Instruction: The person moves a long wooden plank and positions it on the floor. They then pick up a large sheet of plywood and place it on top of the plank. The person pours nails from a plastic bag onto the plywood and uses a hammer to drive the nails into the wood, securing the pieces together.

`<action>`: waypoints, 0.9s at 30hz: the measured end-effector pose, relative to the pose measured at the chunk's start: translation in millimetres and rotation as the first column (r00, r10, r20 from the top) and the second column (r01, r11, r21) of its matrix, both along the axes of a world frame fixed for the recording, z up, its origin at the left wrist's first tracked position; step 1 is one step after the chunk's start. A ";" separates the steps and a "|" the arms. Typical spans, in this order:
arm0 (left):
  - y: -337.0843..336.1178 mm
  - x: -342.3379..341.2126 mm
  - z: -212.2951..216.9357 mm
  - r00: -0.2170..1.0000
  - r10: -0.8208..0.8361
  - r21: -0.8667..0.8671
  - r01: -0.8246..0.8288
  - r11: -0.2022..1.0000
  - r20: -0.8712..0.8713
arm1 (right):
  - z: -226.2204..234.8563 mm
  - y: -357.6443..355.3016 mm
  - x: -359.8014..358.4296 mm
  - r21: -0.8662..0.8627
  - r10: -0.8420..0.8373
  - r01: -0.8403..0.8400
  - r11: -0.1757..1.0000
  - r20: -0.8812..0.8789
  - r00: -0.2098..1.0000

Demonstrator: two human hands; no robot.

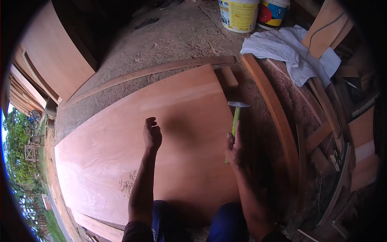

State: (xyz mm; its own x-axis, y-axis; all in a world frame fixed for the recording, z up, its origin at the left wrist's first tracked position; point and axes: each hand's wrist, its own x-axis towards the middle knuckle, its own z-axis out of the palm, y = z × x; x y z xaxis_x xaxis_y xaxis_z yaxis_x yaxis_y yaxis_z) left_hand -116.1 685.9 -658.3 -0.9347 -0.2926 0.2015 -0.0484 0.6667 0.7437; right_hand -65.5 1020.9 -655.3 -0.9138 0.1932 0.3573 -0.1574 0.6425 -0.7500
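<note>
My right hand [234,147] is wrapped round the green handle of a hammer [236,119], its grey metal head up, near the right edge of a large plywood sheet [181,121]. Above the sheet's middle I hold my left hand [153,135] with the fingers curled in. What they hold, if anything, is too small or hidden to make out. A loose scatter of nails [128,183] lies on the plywood beside my left forearm.
Long timber strips [270,109] lie right of the sheet, with offcuts and sawdust. A white cloth [282,48] is crumpled at the far right, below two paint buckets [239,16]. Wooden panels [60,48] lean at the far left. Another strip [141,72] runs along the sheet's far side.
</note>
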 end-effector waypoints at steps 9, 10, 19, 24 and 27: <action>208.2 -179.5 -26.5 0.997 0.008 0.361 0.021 0.932 -0.077 | -0.3 1.7 3.0 -0.124 0.076 -0.069 0.990 0.054 0.996; 218.1 -180.3 -27.2 0.994 0.015 0.252 0.013 0.968 -0.110 | -0.4 3.7 2.6 -0.089 0.076 -0.074 0.993 0.020 0.997; 224.0 -182.7 -44.1 0.989 -0.073 -0.070 0.064 0.995 -0.130 | 11.4 6.6 -2.8 0.010 0.080 -0.080 0.997 -0.008 0.997; 220.3 -179.4 -34.6 0.985 -0.118 -0.033 0.115 0.993 -0.127 | 50.1 23.5 -48.6 0.308 0.101 -0.057 0.950 -0.128 0.987; 223.6 -181.5 -32.1 0.971 -0.151 -0.012 0.152 0.988 -0.186 | 47.4 30.0 -80.8 0.227 0.135 -0.141 0.964 0.044 0.990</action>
